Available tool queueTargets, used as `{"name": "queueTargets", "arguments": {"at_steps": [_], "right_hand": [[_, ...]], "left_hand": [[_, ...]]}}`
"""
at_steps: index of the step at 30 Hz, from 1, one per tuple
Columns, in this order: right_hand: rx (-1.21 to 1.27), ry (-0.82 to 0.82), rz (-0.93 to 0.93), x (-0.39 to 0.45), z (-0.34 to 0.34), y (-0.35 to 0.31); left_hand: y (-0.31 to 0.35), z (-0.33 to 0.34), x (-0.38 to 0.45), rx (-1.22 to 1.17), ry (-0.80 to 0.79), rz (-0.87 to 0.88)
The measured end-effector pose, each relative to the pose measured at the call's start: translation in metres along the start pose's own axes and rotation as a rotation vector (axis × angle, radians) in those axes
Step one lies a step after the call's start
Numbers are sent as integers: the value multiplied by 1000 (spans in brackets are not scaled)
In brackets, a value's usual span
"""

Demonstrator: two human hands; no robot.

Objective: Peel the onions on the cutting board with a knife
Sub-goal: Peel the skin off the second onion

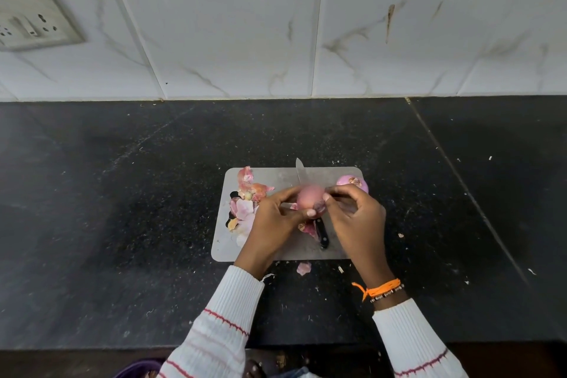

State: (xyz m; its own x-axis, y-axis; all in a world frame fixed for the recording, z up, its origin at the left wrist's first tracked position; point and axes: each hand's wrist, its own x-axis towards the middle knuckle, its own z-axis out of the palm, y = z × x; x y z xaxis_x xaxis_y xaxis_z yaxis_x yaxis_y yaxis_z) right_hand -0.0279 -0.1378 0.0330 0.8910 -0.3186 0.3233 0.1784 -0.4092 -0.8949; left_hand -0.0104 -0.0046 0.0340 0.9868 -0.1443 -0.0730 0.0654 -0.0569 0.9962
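Fingers of the left hand curl round an onion above the cutting board centre; the right hand pinches skin at its side. The knife lies idle beneath (handle toward the near edge). Peelings crowd the left edge. A second onion, apparently peeled, sits at the far right corner.

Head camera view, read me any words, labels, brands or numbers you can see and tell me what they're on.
None can be read.
Black beaded bracelet on the right wrist, beside the orange thread band: white marks, too small and blurred to read.
White wall socket plate: no lettering visible.
Black-handled knife: no brand visible.
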Motion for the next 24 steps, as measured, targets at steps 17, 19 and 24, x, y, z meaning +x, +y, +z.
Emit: {"name": "queueTargets", "arguments": {"at_steps": [17,19,24], "right_hand": [[-22,-9,-100,-2,-4,-1],[-34,-16,-98,-2,-4,2],[-35,-53,-76,-3,-2,7]], "left_hand": [[2,0,-8,-20,8,-11],[1,-1,-9,-20,8,-21],[1,-4,-13,-3,-15,-8]]}}
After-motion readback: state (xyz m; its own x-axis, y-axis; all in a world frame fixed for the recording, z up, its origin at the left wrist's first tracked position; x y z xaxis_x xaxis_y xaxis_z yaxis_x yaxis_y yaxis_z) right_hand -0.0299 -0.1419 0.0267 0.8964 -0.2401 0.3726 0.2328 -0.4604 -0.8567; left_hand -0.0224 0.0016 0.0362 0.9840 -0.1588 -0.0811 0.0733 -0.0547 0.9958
